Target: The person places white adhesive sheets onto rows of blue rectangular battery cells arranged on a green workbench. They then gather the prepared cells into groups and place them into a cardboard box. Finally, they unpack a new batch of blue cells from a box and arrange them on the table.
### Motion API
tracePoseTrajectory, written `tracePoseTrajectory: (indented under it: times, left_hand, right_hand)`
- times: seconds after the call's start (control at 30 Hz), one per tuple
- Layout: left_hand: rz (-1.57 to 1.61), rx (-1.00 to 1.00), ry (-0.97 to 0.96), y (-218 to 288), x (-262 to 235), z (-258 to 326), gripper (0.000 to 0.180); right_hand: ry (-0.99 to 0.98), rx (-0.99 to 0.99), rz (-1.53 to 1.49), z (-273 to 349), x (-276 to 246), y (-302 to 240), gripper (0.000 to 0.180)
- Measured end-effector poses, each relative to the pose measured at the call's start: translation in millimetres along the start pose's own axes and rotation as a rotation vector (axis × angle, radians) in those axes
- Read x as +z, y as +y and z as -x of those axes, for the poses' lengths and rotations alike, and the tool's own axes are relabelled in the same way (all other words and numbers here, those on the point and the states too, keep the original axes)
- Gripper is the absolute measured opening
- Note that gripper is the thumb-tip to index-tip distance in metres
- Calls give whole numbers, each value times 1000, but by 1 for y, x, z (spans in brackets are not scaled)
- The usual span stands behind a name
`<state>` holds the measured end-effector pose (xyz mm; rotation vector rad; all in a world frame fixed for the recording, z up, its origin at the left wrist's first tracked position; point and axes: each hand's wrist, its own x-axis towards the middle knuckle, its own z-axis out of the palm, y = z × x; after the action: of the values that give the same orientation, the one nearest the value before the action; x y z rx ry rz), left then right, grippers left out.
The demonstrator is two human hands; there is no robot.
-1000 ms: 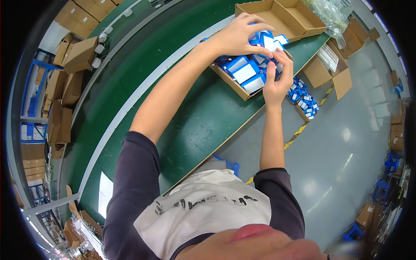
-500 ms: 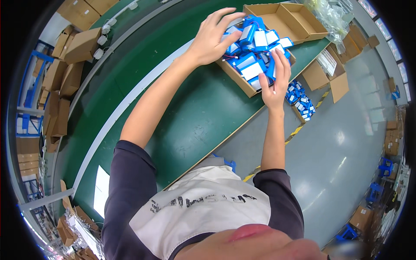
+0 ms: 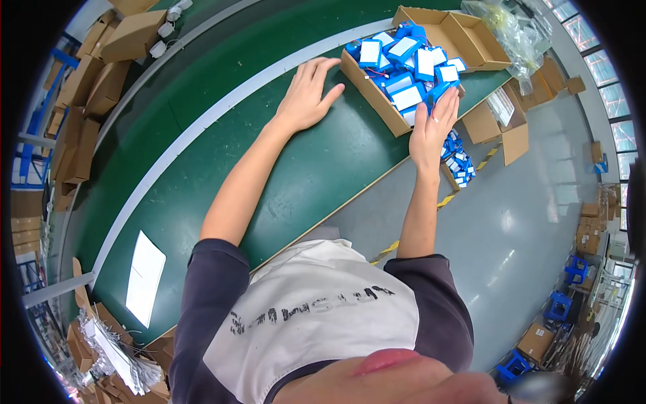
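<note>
1. Cardboard box (image 3: 371, 95), one, open-topped, stands between the two hands, its left corner just beside the left fingertips.
2. Left hand (image 3: 308, 97): wide, thumb well apart from loosely spread fingers, back upward, holding nothing; whether it touches the box, I cannot tell.
3. Right hand (image 3: 431, 135): straight fingers together, thumb wide of them, lying over the box's near right side; whether it grips the wall, I cannot tell.
4. Blue packs (image 3: 407, 98) lie heaped in that box, between and just beyond the hands; more than a dozen show, too overlapped to count exactly. They are blocky, shiny, tilted every way, many with a white panel; thin red wires show at the heap's left.
5. Green table (image 3: 316, 175): broad open room runs from the left hand back between the forearms; its pale edge passes beneath the right wrist.
6. Beyond the right hand: one divided box (image 3: 490, 42), two compartments showing, and one clear plastic heap (image 3: 521, 34).
7. Past the edge, right of that hand: one second box of blue packs (image 3: 461, 168), lower down, and one opened carton (image 3: 481, 124).
</note>
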<state>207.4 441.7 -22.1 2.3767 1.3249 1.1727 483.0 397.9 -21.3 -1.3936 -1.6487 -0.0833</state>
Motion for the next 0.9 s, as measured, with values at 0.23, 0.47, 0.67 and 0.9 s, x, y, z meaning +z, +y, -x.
tracePoseTrajectory:
  times: [0.23, 0.47, 0.67, 0.9]
  left_hand:
    - [0, 0, 36, -5, -2, 12, 48]
    - [277, -162, 26, -27, 7, 8, 42]
    - [821, -397, -19, -38, 52, -92, 58]
    - [1280, -778, -400, -22, 43, -111, 71]
  right_hand:
    - [177, 140, -218, 24, -7, -10, 65]
    - [372, 374, -647, 41, 31, 11, 59]
    - [277, 467, -404, 35, 27, 17, 62]
    - [355, 586, -331, -15, 33, 57, 60]
